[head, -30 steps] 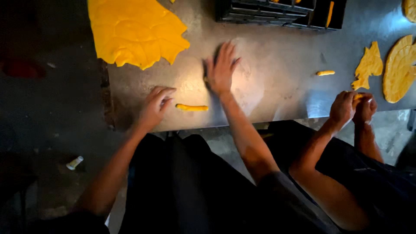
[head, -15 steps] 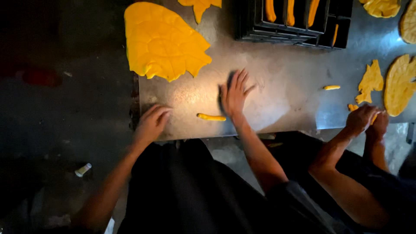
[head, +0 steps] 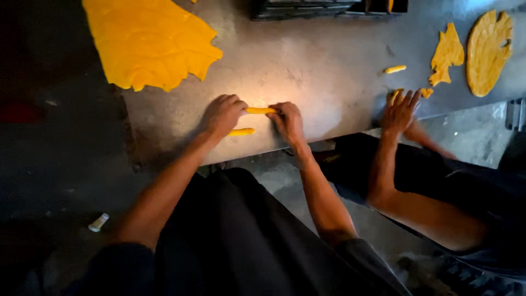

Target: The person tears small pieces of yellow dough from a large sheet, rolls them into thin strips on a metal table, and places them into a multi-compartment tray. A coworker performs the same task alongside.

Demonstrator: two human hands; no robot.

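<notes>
We have both hands on one short dough stick (head: 261, 111), lying flat on the counter (head: 329, 71) near its front edge. Left hand (head: 222, 115) pinches its left end, right hand (head: 287, 121) pinches the right end; both grips are pressed together on the stick, fingers curled. Holding it by the ends likely keeps it straight against the flat surface. A second dough stick (head: 241, 132) sits just below it, partly under our left hand, apart from the first.

Around: a big yellow dough sheet (head: 148, 44) at the counter's back left, well apart. A dark tray (head: 329, 8) at the back edge. A co-worker's hand (head: 401, 109) to the right, fingers spread on the counter beside small dough scraps (head: 426, 92). Further right are a loose stick (head: 394, 69), a ragged dough piece (head: 447, 52) and a round dough disc (head: 487, 52). Nothing lies between our hands and the sheet.
</notes>
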